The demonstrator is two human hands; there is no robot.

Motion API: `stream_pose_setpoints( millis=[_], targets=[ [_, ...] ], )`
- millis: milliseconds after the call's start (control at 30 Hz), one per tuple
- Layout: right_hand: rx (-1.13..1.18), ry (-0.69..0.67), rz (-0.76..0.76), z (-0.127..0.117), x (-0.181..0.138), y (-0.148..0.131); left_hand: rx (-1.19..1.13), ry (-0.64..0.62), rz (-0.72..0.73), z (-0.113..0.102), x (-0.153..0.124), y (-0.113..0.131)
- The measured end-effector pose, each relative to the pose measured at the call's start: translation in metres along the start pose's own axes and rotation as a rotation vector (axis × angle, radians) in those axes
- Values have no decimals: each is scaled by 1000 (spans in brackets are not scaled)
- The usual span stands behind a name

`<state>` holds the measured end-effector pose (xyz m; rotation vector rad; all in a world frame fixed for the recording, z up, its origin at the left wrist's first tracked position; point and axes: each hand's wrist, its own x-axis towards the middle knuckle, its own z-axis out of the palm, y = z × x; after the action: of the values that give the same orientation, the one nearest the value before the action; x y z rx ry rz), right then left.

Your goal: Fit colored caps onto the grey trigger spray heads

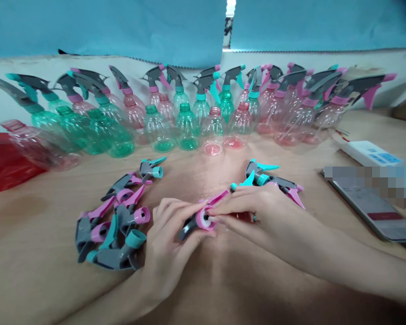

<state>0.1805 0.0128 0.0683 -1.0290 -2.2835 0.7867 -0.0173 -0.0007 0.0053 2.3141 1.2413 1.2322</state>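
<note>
My left hand [172, 237] is closed around a grey and pink trigger spray head [203, 219], its round pink collar facing me. My right hand [264, 212] reaches in from the right, thumb and fingertips pinched at the collar's opening, by a white and dark centre. Whatever lies between those fingertips is too small to make out. Left of my left hand lies a loose group of spray heads [120, 257], grey with pink or teal parts. Beyond my right hand lie a few more spray heads [257, 171], partly hidden by it.
Pink-clear and green bottles [187, 131] stand in rows along the back, several topped with spray heads, the front ones uncapped. On the right are a phone [372, 207] and a white box [368, 153]. A red plastic bag [10, 167] lies at the left edge.
</note>
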Motion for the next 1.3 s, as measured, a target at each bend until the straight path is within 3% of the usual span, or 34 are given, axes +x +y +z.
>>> stream_pose_setpoints(
  millis=[133, 367, 667, 867, 1133, 1300],
  targets=[
    [116, -35, 88, 0, 2, -5, 8, 42, 54, -1, -1, 1],
    [311, -58, 54, 5, 4, 12, -19, 7, 63, -3, 1, -1],
    [104, 9, 25, 4, 6, 12, -175, -79, -18, -1, 2, 1],
    [63, 53, 27, 7, 5, 14, -175, -81, 5, 0, 2, 0],
    [-30, -105, -70, 0, 8, 18, -170, -110, 16, 1, 1, -2],
    [-29, -121, -169, -3, 9, 22, -99, -119, 131, 1, 4, -1]
  ],
)
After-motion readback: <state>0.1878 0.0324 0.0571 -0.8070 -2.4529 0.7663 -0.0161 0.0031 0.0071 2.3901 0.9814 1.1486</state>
